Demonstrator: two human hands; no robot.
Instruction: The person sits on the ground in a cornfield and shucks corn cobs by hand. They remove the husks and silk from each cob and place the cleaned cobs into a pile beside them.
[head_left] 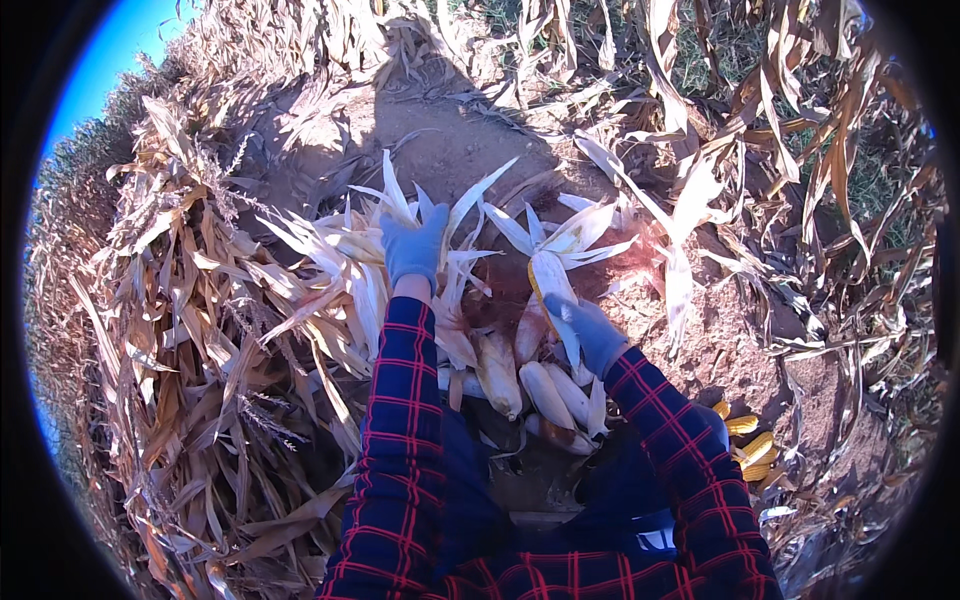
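The right hand (588, 333) wraps the lower end of a part-husked corn ear (552, 277), above the ground (735, 375), inward from its right edge; the left hand (412, 246) rests half-curled among pale husks (340, 250), grip unclear; the ear looks light, stiff, its wrapping slippery; best held round the body

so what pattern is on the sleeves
Red checks on dark blue: see the left sleeve in the head view.
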